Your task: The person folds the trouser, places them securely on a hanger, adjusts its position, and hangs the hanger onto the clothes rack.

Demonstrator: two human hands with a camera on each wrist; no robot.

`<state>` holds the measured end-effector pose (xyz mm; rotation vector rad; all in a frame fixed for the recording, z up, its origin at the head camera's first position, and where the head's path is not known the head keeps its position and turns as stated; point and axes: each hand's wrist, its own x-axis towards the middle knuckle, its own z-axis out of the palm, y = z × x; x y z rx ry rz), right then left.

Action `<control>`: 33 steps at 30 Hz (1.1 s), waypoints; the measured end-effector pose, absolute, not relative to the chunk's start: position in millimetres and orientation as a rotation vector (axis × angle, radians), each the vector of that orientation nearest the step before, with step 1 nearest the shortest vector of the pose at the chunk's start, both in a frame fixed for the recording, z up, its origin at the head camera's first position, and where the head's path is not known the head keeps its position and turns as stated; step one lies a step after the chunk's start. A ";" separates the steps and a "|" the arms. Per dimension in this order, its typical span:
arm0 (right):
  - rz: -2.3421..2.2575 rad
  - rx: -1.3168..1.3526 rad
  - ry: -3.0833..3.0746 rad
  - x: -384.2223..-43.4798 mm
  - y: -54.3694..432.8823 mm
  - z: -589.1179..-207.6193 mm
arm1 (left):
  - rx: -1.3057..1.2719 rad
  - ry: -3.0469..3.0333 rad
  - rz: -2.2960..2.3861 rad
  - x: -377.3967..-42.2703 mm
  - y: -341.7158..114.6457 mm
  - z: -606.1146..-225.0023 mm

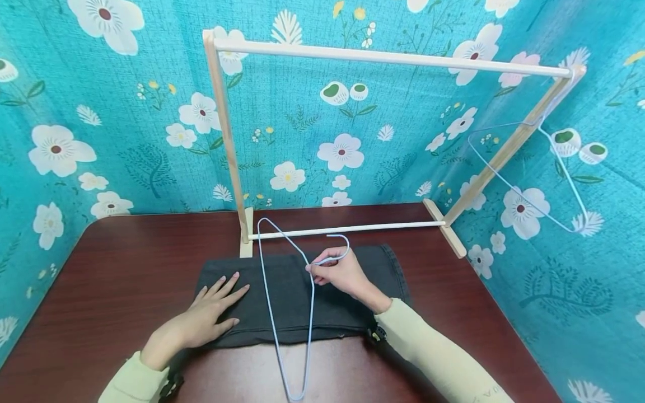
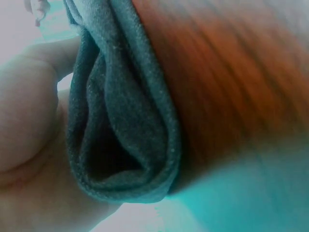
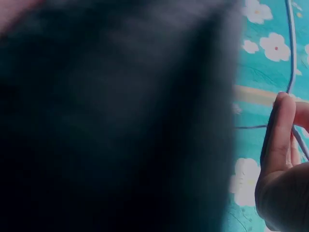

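A folded piece of black denim-like clothing [image 1: 287, 302] lies on the table. My left hand [image 1: 201, 316] rests on its left part, fingers spread and straight. In the left wrist view, layered folds of the dark cloth [image 2: 135, 111] stand beside the palm [image 2: 29, 121]. My right hand [image 1: 342, 272] pinches a pale blue wire hanger [image 1: 312, 302] just below its hook. The hanger is turned sideways over the clothing, hook to the right, one long corner reaching toward me. Blurred dark cloth [image 3: 120, 121] fills much of the right wrist view, left of the right hand [image 3: 285, 188].
Behind the clothing stands a wooden rack with a white top rod [image 1: 393, 57] and a low rod [image 1: 353, 228]. A second wire hanger [image 1: 566, 170] hangs at its right end. Teal flowered curtains [image 1: 297, 123] surround the dark red-brown table [image 1: 126, 268].
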<state>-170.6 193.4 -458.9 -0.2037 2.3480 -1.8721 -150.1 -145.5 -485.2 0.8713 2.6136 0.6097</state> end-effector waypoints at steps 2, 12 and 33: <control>-1.861 -0.219 2.379 -167.4 191.3 -463.1 | 0.872 2.613 0.611 -149.9 -145.6 -484.9; -1.945 -0.250 2.341 -158.4 178.8 -480.3 | 0.884 2.612 0.624 -150.7 -144.6 -483.3; -2.082 -0.188 2.174 -152.4 154.6 -494.0 | 0.914 2.646 0.636 -149.2 -146.3 -486.5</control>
